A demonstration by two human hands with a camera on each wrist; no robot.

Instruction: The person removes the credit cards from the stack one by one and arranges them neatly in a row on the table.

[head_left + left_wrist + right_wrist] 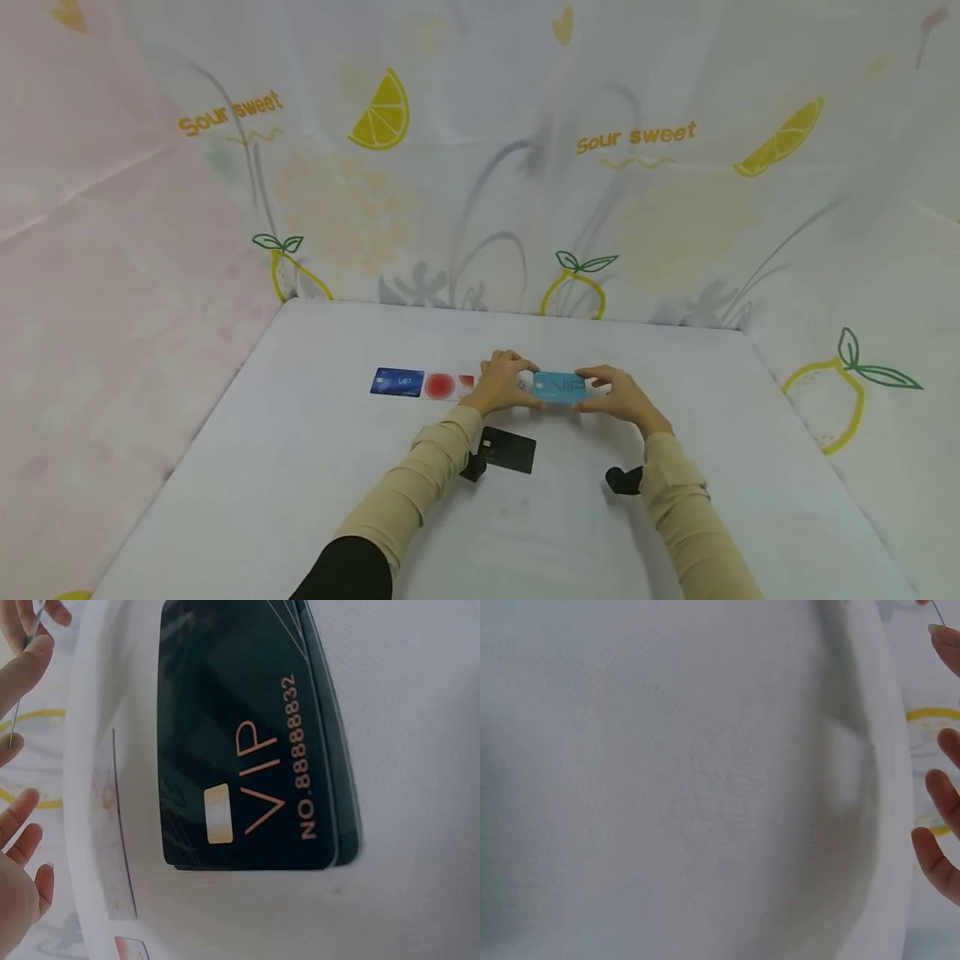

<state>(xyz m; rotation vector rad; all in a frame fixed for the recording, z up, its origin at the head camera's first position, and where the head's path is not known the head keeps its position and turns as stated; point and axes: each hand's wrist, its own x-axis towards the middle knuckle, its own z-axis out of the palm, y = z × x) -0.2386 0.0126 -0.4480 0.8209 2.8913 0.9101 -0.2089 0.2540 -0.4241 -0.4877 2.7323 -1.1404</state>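
A light-blue VIP card (559, 387) is held upright between both hands above the white table. My left hand (501, 385) pinches its left edge with thumb and index finger, the other fingers spread apart. At the opposite edge my right hand (618, 398) pinches it likewise, its remaining fingers (937, 795) loosely spread. Left of the hands lie a dark-blue VIP card (397, 382) and a white card with a red disc (439, 386); more of this row is partly hidden by the left hand. Nearer, a black VIP card (225, 735) overlaps another dark card (346, 840).
The white table (300, 467) meets a printed cloth backdrop (450, 192) at its back and sides. Black wrist camera mounts (624, 481) hang inside both forearms, the left one close beside the black card.
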